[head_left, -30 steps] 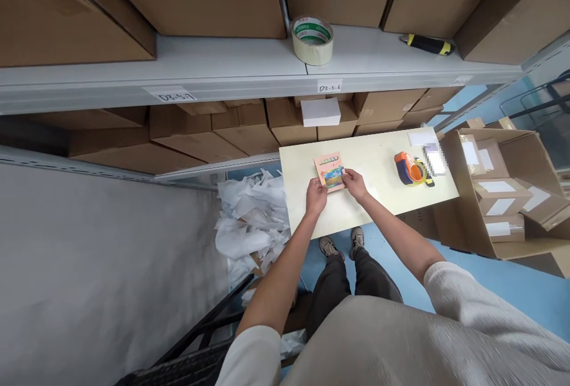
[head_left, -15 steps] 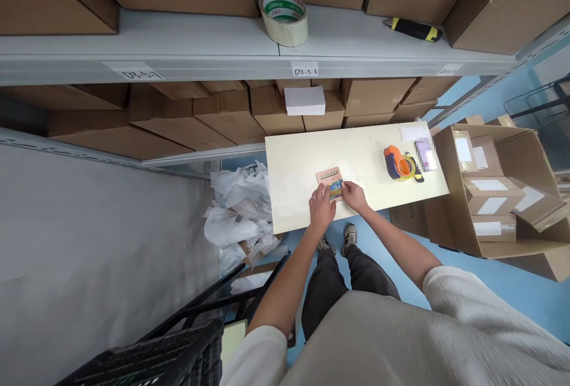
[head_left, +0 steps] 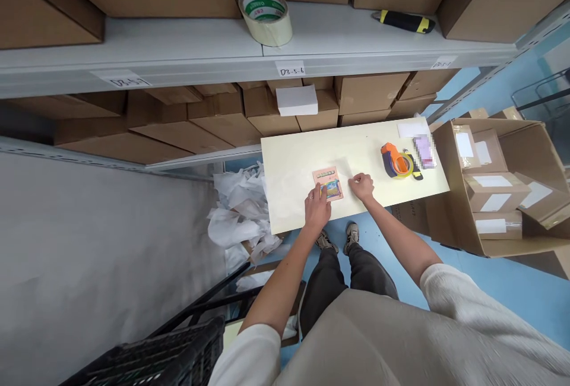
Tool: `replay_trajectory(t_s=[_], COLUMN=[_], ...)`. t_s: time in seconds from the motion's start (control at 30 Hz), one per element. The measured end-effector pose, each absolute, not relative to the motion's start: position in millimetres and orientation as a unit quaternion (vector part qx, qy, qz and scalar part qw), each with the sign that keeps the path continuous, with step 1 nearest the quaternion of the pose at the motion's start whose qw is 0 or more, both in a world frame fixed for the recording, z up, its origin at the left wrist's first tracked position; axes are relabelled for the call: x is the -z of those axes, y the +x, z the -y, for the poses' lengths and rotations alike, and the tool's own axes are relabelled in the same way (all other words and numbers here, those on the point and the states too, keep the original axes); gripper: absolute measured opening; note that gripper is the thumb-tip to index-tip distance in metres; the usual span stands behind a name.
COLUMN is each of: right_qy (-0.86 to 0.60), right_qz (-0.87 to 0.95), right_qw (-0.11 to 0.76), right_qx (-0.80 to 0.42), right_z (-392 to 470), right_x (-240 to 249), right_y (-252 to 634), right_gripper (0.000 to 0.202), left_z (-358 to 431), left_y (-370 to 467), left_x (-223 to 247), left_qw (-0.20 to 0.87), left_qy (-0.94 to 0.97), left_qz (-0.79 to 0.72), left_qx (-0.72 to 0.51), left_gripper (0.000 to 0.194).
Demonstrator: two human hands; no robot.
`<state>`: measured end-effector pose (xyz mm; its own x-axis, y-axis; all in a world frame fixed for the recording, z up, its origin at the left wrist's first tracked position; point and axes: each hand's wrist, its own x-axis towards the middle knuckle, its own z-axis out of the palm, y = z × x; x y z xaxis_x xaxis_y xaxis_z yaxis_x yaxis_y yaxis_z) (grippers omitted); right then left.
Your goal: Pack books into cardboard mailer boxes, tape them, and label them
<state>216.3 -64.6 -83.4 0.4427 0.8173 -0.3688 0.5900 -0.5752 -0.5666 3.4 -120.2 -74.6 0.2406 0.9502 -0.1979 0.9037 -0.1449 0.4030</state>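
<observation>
A small pink booklet [head_left: 328,176] with a colourful picture on its cover lies flat on the pale tabletop [head_left: 291,196]. My left hand [head_left: 317,205] rests on its lower left part, fingers spread out over the cover. To the right of the booklet, apart from it, my right hand [head_left: 363,186] is closed in a pinch. A thin, see-through whitish strip [head_left: 347,166] stands out from its fingertips; its exact kind is hard to make out. Farther right on the table sits an orange and dark tape dispenser [head_left: 392,160] with a yellow tape roll.
A purple packet [head_left: 424,151], partly blurred, lies at the table's right end. Beyond it stands an open carton [head_left: 449,196] holding several smaller boxes. On the shelf ahead are a tape roll [head_left: 271,29] and a utility knife [head_left: 406,21]. White crumpled wrapping [head_left: 236,220] lies left.
My right hand has moved right, off the booklet, with the see-through strip now showing at its fingertips. My left hand stays on the booklet, with more of the cover uncovered. The view has shifted slightly.
</observation>
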Motion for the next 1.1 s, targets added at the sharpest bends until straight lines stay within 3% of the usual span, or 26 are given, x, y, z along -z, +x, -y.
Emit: replay_trajectory(t_s=[0.17, 0.4, 0.8, 0.97, 1.1], right_qy=[-0.776, -0.778, -0.707, -0.690, -0.688], right_qz=[0.424, 0.402, 0.500, 0.541, 0.516], right_qw=[0.280, 0.320, 0.284, 0.224, 0.241], right_qx=[-0.373, -0.361, -0.412, -0.425, -0.451], right_z=[60, 54, 50, 48, 53], right_x=[72, 52, 56, 65, 70], right_y=[217, 219, 171, 158, 159], right_gripper=[0.012, 0.014, 0.003, 0.009, 0.011], left_z=[119, 97, 101, 97, 95], left_y=[4, 9, 0, -9, -8], left_x=[76, 77, 90, 86, 75], left_qw=[0.222, 0.227, 0.231, 0.260, 0.264], left_qy=[0.759, 0.762, 0.787, 0.781, 0.772], left_qz=[-0.611, -0.604, -0.564, -0.558, -0.565], left_qx=[-0.045, -0.056, -0.096, -0.110, -0.126], left_gripper=[0.067, 0.066, 0.066, 0.068, 0.074])
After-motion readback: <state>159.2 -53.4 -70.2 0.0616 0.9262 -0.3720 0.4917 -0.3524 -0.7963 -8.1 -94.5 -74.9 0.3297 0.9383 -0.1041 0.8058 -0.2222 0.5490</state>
